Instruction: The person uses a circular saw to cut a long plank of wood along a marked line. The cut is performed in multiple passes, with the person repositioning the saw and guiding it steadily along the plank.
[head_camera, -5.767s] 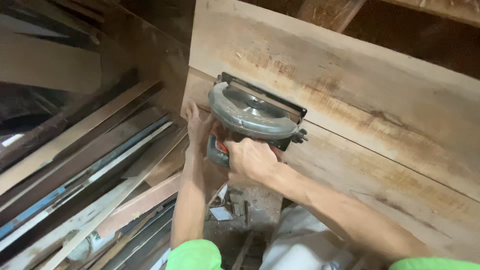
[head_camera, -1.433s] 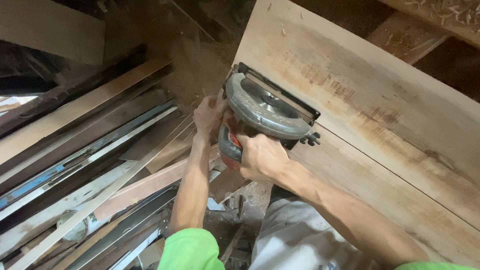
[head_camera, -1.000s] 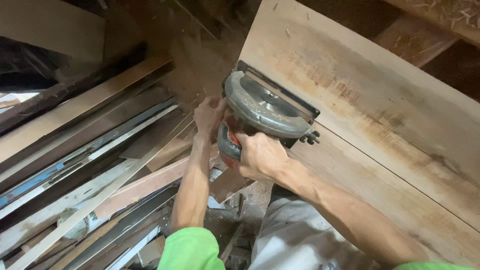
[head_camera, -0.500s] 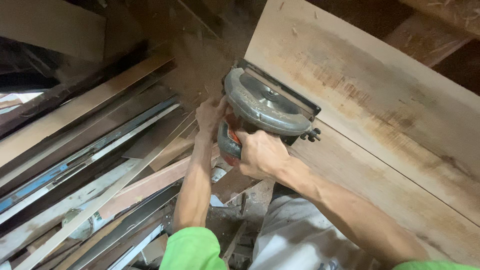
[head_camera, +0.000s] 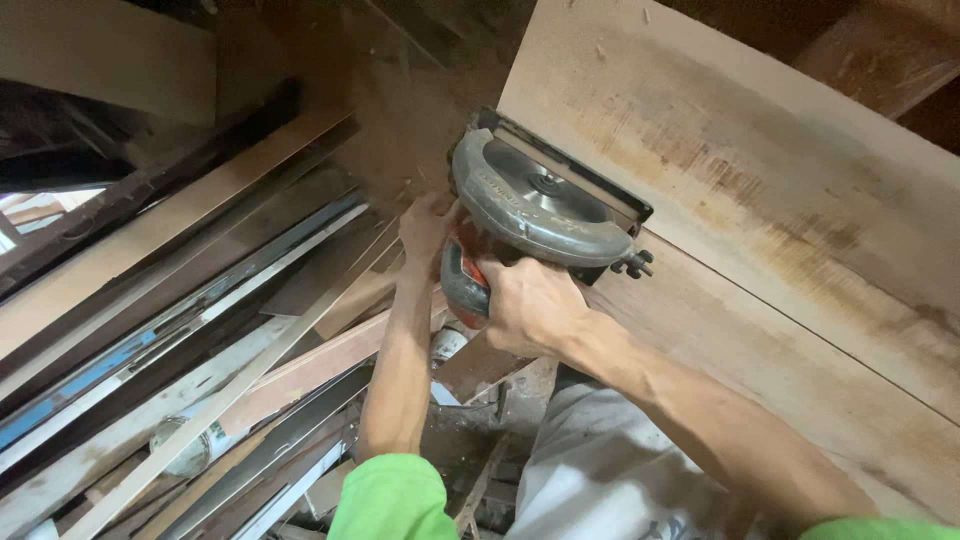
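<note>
A grey circular saw (head_camera: 535, 205) with a round metal blade guard rests on the left end of a wide, stained wooden board (head_camera: 760, 170). My right hand (head_camera: 525, 305) grips the saw's red and grey handle from below. My left hand (head_camera: 428, 228) holds the saw's left side, close to the board's end. A straight cut line runs along the board to the right of the saw. Both my sleeves are bright green.
A heap of long wooden strips and planks (head_camera: 190, 330) slants across the left half, one with a blue stripe. Sawdust covers the dark ground (head_camera: 410, 110) beyond the board's end. Grey trousers (head_camera: 600, 480) and scraps lie below the saw.
The saw has travelled leftward along the board to its end over the frames, with both hands staying on it. The view has shifted slightly.
</note>
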